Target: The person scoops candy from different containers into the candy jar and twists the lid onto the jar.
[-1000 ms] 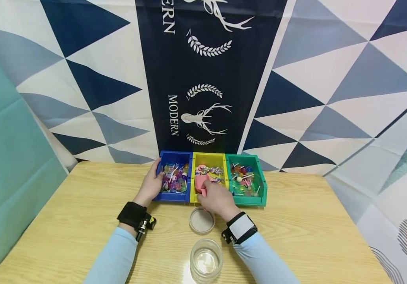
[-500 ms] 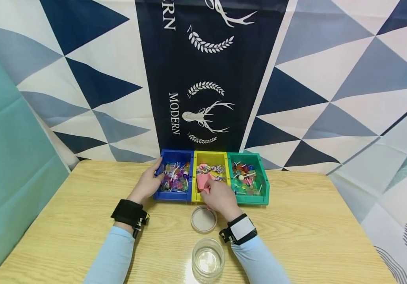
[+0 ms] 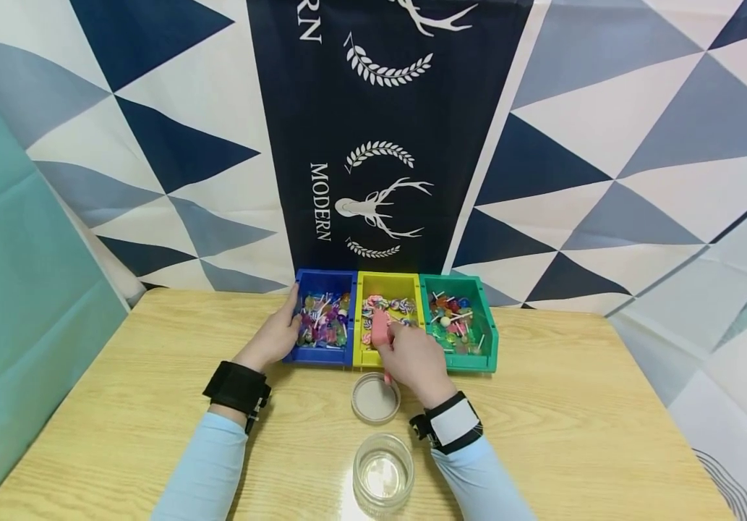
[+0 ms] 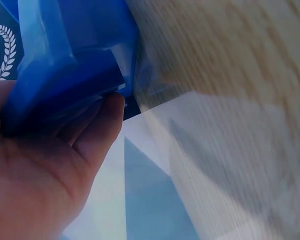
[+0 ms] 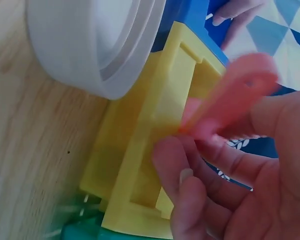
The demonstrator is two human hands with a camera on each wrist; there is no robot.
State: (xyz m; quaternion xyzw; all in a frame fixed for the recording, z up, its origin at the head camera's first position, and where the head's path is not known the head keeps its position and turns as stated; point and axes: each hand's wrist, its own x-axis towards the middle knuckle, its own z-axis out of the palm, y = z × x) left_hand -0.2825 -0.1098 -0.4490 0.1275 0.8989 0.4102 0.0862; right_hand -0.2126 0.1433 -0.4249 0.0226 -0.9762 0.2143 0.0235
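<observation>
In the head view, the right fingers (image 3: 402, 353) hide the middle of the scoop (image 3: 381, 329); the right wrist view blurs its handle (image 5: 242, 92) and crops the lid (image 5: 72, 55). Candies (image 3: 326, 322) are too small to count.

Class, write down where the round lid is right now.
In the head view, the round lid lies on the wooden table, below centre, between the yellow bin and the glass jar, left of the right wrist.

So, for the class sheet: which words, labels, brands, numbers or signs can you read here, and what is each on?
"MODERN", sideways, on the dark wall panel.
"RN", sideways on that panel, cut off by the picture's top edge.
None readable on the blue bin, yellow bin, lid or jar.
</observation>
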